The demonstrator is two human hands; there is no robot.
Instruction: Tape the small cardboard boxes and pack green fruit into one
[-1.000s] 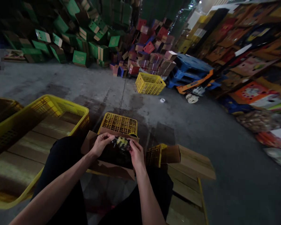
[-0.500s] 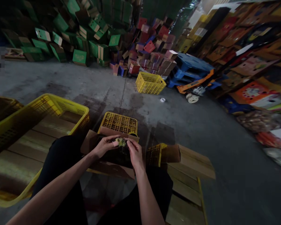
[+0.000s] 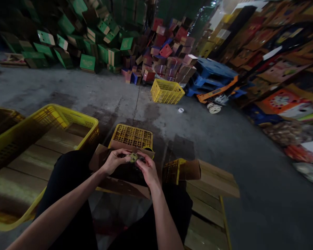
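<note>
My left hand (image 3: 114,160) and my right hand (image 3: 147,169) meet over an open cardboard box (image 3: 120,185) that rests on my lap. Between their fingertips they pinch a small yellowish-green item wrapped in shiny dark plastic (image 3: 133,158). The box's inside is dark and I cannot tell what lies in it. An upturned yellow plastic crate (image 3: 132,136) stands right behind the box.
A large yellow crate (image 3: 52,119) lined with cardboard sits at my left. Flat cardboard boxes (image 3: 211,189) lie stacked at my right. Farther off stand another yellow crate (image 3: 167,92), blue pallets (image 3: 211,71), and heaps of green boxes (image 3: 88,62) and red boxes (image 3: 167,52).
The plastic-wrapped item was spread wider between my hands; both hands have drawn together and now pinch it into a small bunch. The view has shifted slightly.
</note>
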